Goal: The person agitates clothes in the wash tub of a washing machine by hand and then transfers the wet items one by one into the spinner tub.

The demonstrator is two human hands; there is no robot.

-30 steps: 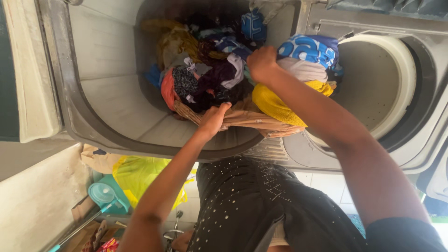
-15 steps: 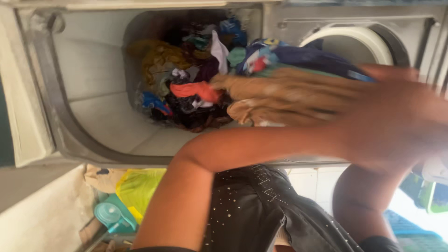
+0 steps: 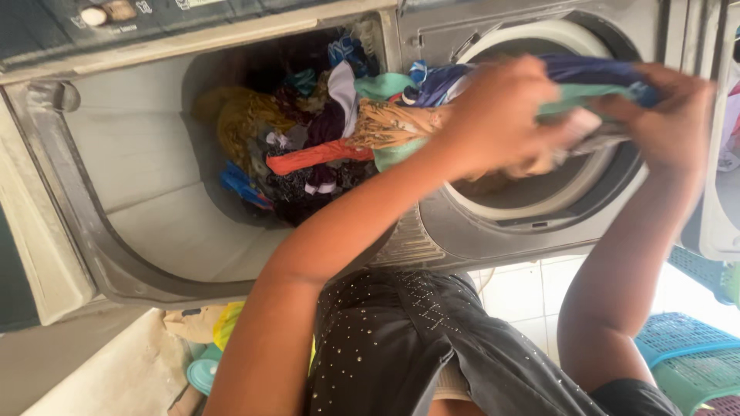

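My left hand [image 3: 493, 115] and my right hand [image 3: 674, 108] both grip a bundle of wet clothes [image 3: 593, 81], blue, teal and tan. They hold it in front of the round opening of the right-hand drum [image 3: 539, 208] of a grey washing machine. A trailing tan and teal piece [image 3: 385, 127] still reaches back into the left tub [image 3: 146, 177]. That tub holds a heap of mixed clothes [image 3: 308, 158], orange, yellow, purple and blue. The bundle and my hands hide most of the inside of the right drum.
Knobs [image 3: 96, 14] sit on the machine's top panel at the upper left. Blue and green plastic baskets [image 3: 686, 354] stand on the tiled floor at the lower right. A yellow bag [image 3: 227, 323] and a teal lid [image 3: 202, 376] lie at the lower left. My dark sequinned garment [image 3: 401, 347] fills the bottom centre.
Both hands lifted a bundle of clothes out of the left tub and carried it right, to the round drum opening. The camera view shifted right with them.
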